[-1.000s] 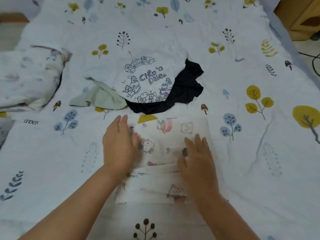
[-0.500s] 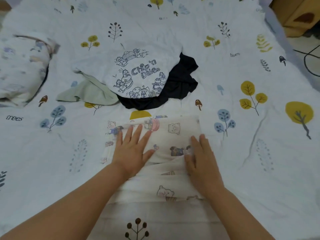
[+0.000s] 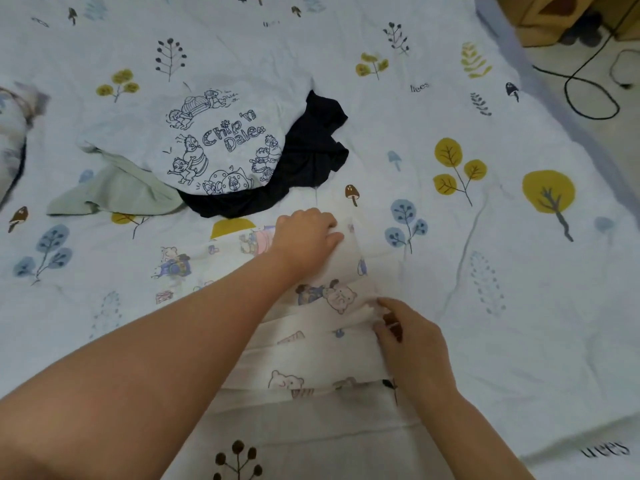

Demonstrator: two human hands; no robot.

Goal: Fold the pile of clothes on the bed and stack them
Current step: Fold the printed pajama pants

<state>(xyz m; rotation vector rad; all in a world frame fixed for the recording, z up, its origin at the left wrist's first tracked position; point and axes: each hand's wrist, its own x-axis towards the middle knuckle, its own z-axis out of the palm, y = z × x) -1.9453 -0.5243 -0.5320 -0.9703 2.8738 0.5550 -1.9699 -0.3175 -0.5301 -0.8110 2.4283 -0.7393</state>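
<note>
Spread across nearly the whole view is a pale blue-white cotton bed cover (image 3: 450,306), lightly creased and printed with mustard-yellow trees, blue trees, small brown mushrooms and dark sprigs. At the top right a strip of floor shows, with a black cable (image 3: 588,84) looping over it beside a tan cardboard-coloured box (image 3: 554,15). Near the middle of the bed lies a white garment with cartoon bears and other small printed figures (image 3: 311,341), soft thin fabric folded into flat overlapping layers; its long axis runs from the person toward the far side of the bed, and a wider unfolded part spreads out to the left. The left hand (image 3: 304,237) reaches across to the garment's far right corner, fingers curled and gripping the cloth there. The right hand (image 3: 412,341) sits at the right edge, partway along it, fingertips pinching the layered hem. Just beyond the garment is the unfolded pile: a light blue T-shirt with a dark line drawing and the words "Chip 'n Dale" (image 3: 207,140) lies rumpled on top of a crumpled black garment (image 3: 311,157) and a pale sage-green cloth (image 3: 114,192) that sticks out to the left. At the far left edge a grey-patterned pillow or bundle (image 3: 14,133) is partly cut off.
</note>
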